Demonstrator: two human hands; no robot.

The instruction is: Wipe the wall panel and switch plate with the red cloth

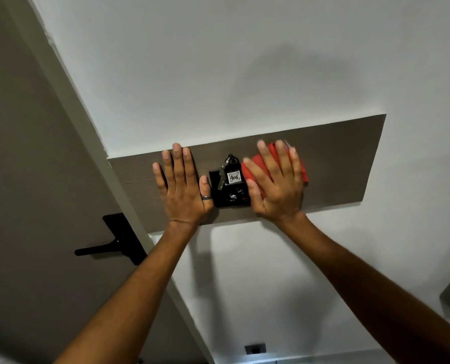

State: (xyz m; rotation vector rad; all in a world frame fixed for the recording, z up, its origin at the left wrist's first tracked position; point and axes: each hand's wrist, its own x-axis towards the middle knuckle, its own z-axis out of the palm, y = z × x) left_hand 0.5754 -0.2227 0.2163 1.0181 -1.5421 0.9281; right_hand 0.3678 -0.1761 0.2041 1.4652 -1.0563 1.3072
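Right hand (276,182) is flat, fingers spread wide, palm pressing the red cloth (260,164) against the wall panel (337,158) — not a pinch or a fist, just an open palm pinning it there. The cloth is bunched under the hand, with red poking out above the fingertips, by the thumb side and at the right edge. Fingers point up and a bit left in the frame, forearm coming in from the lower right corner.

Left hand (182,187) is also flat and open on the panel, holding nothing, fingers together-ish and pointing up, thumb out to the right with a ring (206,197) on it, almost touching the switch plate (229,191). Its forearm runs in from the bottom left.

The black switch plate sits right between the two hands, mid-frame, and the right thumb overlaps its right edge. A key fob (233,176) tagged 406 with keys hangs in front of the plate's upper part.

The panel is a long brown strip, long axis running left to right and tilted up toward the right of the frame, on a white wall (218,61). Far left there's a door (21,179) with a black handle (108,245), and a small outlet (255,348) shows at the bottom centre.
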